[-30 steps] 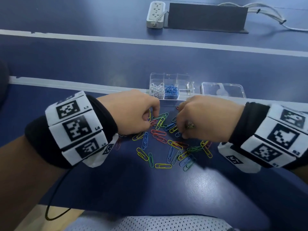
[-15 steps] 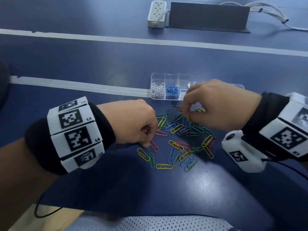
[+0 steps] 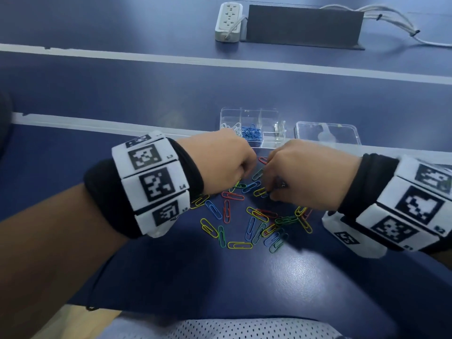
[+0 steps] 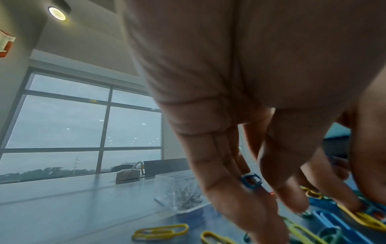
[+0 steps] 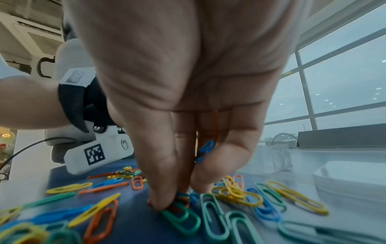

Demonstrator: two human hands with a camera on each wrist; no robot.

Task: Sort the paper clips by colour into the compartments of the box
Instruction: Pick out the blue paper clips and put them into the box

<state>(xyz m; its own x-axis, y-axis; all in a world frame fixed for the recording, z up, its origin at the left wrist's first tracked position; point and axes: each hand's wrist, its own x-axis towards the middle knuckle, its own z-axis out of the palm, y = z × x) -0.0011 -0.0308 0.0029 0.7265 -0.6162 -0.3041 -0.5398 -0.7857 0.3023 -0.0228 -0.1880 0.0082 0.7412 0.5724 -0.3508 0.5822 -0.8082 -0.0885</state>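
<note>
"L4" [image 3: 183,186] on left wristband [image 3: 151,182]

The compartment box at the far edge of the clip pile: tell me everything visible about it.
The compartment box looks like clear hard plastic, rectangular, open-topped, split by thin walls into small cells. It sits flat on the blue table, beyond the loose pile. One left cell holds white clips, the next blue clips; the right cells look empty. The left hand hides its near left corner.
</note>
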